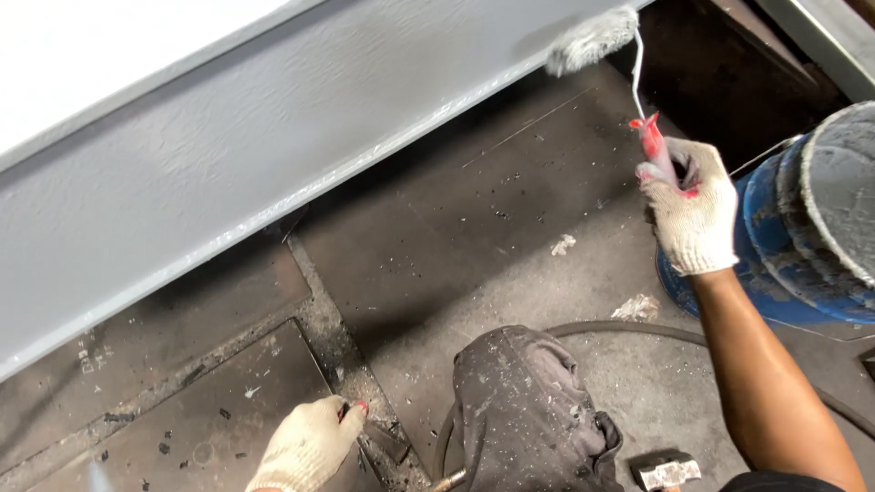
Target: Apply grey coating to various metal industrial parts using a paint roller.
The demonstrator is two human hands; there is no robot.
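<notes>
My right hand (pixel 694 214), in a white knit glove, grips the red handle of a small paint roller (pixel 592 39). The roller's grey, paint-soaked sleeve rests on the lower edge of a long grey-painted steel beam (pixel 273 155) that runs diagonally across the view. My left hand (pixel 310 445), also gloved, is low at the bottom and rests on the dark floor plate, its fingers curled with a red fingertip showing. Whether it holds anything I cannot tell. My knee in grey, paint-speckled trousers (pixel 529 410) sits between the two hands.
A blue paint bucket (pixel 802 237) with grey paint stands right of my right hand. A dark hose (pixel 638 330) curves across the floor. A hammer head (pixel 667 470) lies at the bottom edge. Dirty steel floor plates (pixel 456 246) with scraps lie under the beam.
</notes>
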